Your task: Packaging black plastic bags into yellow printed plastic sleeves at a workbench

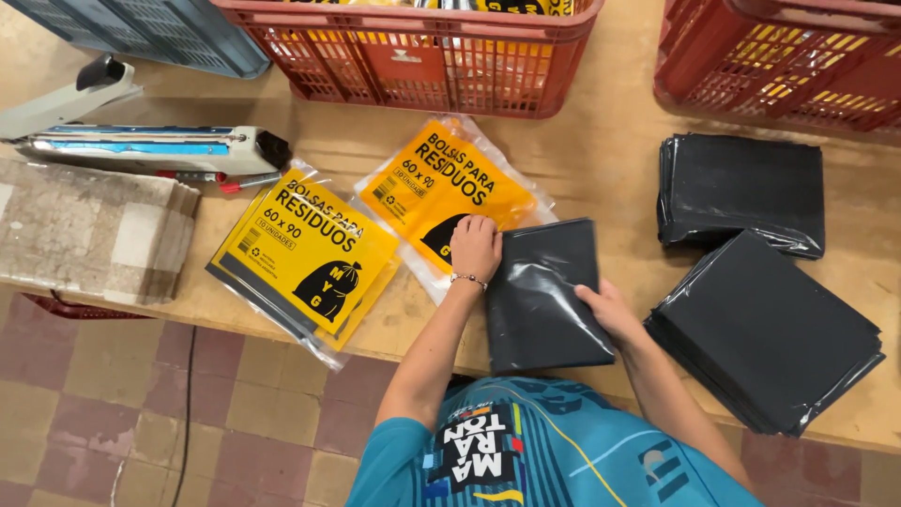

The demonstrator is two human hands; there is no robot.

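Note:
A folded bundle of black plastic bags lies on the wooden table in front of me. Its top left corner meets the mouth of a clear packet with a yellow label. My left hand, with a bracelet at the wrist, has its fingers curled on that packet's edge at the bundle's corner. My right hand grips the bundle's right edge, thumb on top.
A second yellow-labelled packet lies left of the first. Two stacks of black bags sit at the right. A heat sealer and folded cloth are at left. Red crates line the back.

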